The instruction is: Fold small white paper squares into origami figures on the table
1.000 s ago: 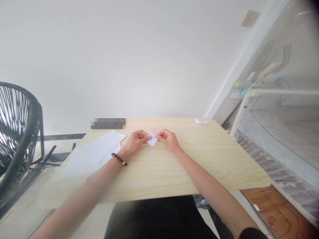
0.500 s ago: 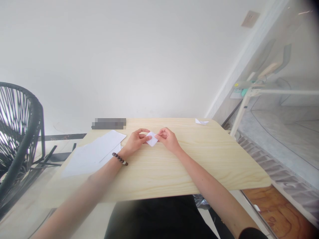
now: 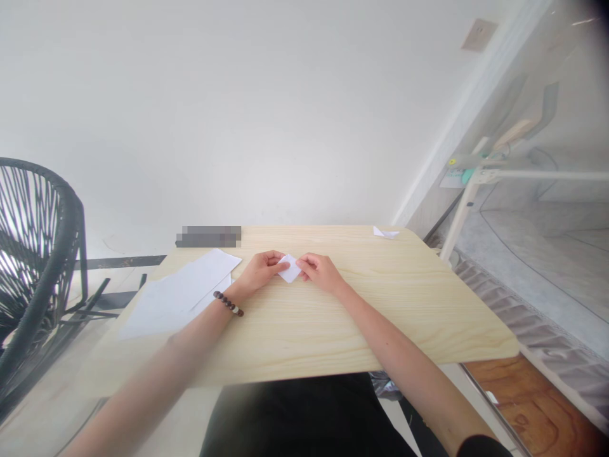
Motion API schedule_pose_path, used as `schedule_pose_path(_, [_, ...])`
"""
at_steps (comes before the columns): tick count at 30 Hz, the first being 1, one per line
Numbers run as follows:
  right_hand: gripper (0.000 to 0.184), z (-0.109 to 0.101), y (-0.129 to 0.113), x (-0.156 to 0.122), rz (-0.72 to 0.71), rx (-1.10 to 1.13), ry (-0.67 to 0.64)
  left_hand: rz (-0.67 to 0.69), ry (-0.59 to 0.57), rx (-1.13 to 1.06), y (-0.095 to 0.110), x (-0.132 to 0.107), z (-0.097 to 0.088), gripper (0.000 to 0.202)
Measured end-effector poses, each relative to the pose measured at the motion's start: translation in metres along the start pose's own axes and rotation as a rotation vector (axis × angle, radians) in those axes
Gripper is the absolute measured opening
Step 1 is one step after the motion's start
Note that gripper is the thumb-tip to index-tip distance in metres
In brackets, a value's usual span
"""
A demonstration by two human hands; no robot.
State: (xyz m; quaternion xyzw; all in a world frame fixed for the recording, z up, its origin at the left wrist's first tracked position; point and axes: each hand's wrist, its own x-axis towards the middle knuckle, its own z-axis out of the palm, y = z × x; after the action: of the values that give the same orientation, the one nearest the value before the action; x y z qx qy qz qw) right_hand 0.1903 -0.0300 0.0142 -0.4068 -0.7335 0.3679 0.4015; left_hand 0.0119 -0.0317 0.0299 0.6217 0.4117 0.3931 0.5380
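A small diamond-shaped piece of folded white paper (image 3: 290, 271) is held between my two hands over the middle of the table. My left hand (image 3: 261, 269) pinches its left corner, thumb on top and fingers behind. On the opposite corner, my right hand (image 3: 322, 271) grips with thumb and fingertips. The folds on the paper's far side are hidden. Several white paper sheets (image 3: 171, 295) lie overlapping to the left of my left forearm. At the far right of the tabletop rests a folded paper boat-like shape (image 3: 386, 233).
The pale wooden table (image 3: 304, 343) stands against a white wall. A dark pixelated block (image 3: 208, 237) is at its back left edge. A dark woven chair (image 3: 71, 209) stands on the left, and a white metal frame (image 3: 460, 219) on the right.
The fingers of both hands have curled in closer around the paper; my left index finger, raised before, is now lowered. The paper stays in nearly the same place.
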Motion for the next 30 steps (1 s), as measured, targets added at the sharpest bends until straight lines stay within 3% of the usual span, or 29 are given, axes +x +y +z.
schedule_pose_path(5, [0.026, -0.0014, -0.0007, -0.0005, -0.028, -0.026, -0.02, -0.007, -0.058, 0.0, -0.0004, 0.0003, -0.0016, 0.033])
schedule_pose_path(12, [0.026, -0.0012, -0.0001, -0.0007, -0.004, -0.019, -0.035, 0.03, 0.04, 0.081, -0.0021, 0.0007, -0.0006, 0.028])
schedule_pose_path(30, [0.026, -0.0002, -0.0007, -0.0014, 0.024, -0.015, -0.051, 0.029, -0.006, 0.129, 0.0021, -0.0017, 0.001, 0.034])
